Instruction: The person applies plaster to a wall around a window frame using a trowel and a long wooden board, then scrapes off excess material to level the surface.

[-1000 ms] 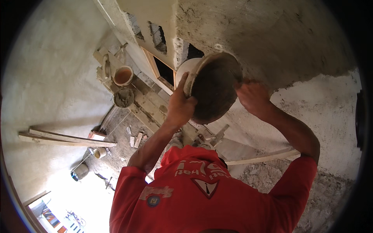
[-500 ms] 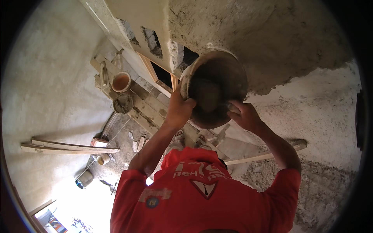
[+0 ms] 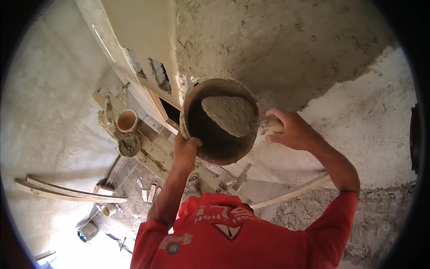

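My left hand (image 3: 184, 151) grips the near left rim of a round, mortar-stained bucket (image 3: 220, 154), thumb over the edge. The bucket is tilted so that its dark inside shows. Closed round a wooden handle, my right hand (image 3: 289, 129) holds a trowel (image 3: 229, 114) at the bucket's right rim. Grey wet mortar covers the trowel's blade, which lies over the bucket's mouth. Ahead is a wall (image 3: 286, 49) with a darker, damp coat of plaster above a paler, rough part.
Planks (image 3: 154, 148) of a platform run below. On them stand a bucket of reddish liquid (image 3: 127, 120) and a bucket of grey mortar (image 3: 129, 146). Long boards (image 3: 67, 192) lean at the left. A wooden frame (image 3: 156, 102) borders an opening. Broken bricks (image 3: 151, 193) lie on the ground.
The trowel has come up from inside the bucket, loaded with mortar, and my right hand has moved right of the rim. The bucket has shifted left and lower in view.
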Tool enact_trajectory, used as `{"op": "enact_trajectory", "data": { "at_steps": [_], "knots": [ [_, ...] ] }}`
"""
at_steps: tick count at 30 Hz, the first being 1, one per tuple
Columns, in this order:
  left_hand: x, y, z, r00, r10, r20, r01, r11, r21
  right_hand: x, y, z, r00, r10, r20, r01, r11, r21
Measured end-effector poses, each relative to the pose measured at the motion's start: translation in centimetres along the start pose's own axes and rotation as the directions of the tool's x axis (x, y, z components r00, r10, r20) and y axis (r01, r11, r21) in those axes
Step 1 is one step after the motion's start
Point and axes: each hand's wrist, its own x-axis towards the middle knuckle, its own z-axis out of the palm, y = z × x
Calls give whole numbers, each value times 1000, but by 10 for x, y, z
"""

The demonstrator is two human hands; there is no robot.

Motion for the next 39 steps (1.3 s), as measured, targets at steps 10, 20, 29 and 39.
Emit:
{"op": "enact_trajectory", "data": {
  "at_steps": [10,20,29,39],
  "knots": [
    [-26,-17,21,981,137,-138,-136,991,19,-39,-29,-106,984,-165,70,150,972,179],
    [-42,-45,53,991,81,-102,-78,996,35,-84,40,-202,602,0,-798,-306,924,-230],
    [-41,-74,79,962,204,182,-227,967,115,-95,69,-44,987,99,126,-32,894,-448],
    [-66,-36,140,941,218,259,-334,725,603,-77,122,48,999,-23,28,36,721,-692]
  ]
}}
